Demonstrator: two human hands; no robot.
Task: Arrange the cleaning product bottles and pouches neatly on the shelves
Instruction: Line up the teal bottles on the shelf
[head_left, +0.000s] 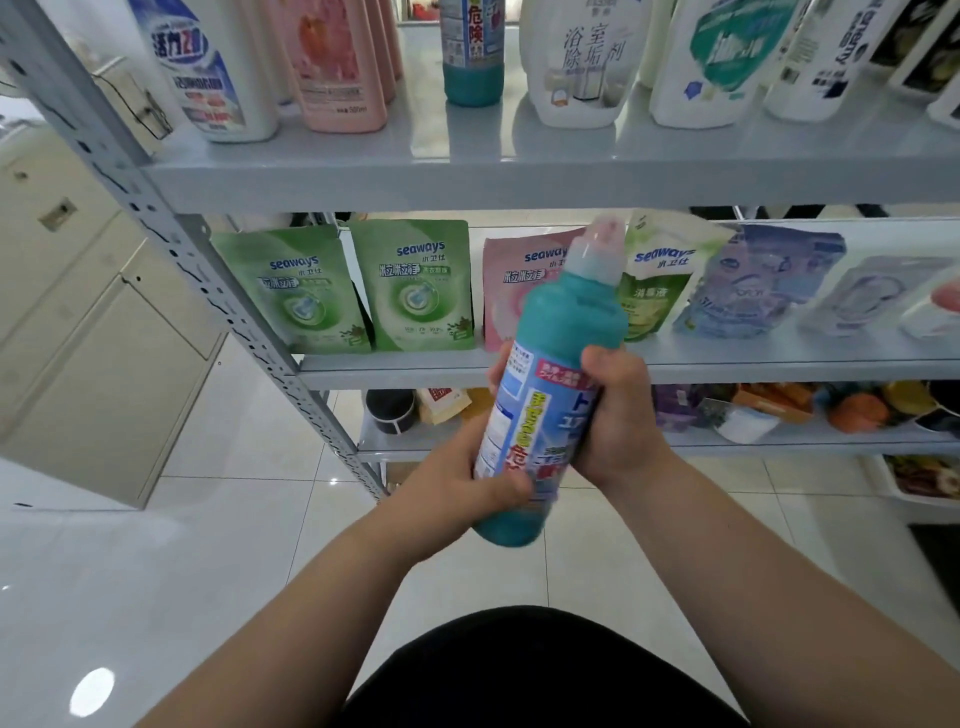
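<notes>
2 stocked levels stand ahead: the upper shelf with upright bottles, the lower shelf with pouches. Before them, a tilted teal bottle is gripped by the left hand near its base and the right hand at mid-body.

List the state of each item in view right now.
Held teal bottle, capped, tilted, in both hands.
Left hand, grips its lower end.
Right hand, grips its middle.
Top-shelf teal bottle, upright.
Leftmost green pouch, standing.
Second green pouch, standing beside it.
Pink pouch, standing, partly hidden.
</notes>
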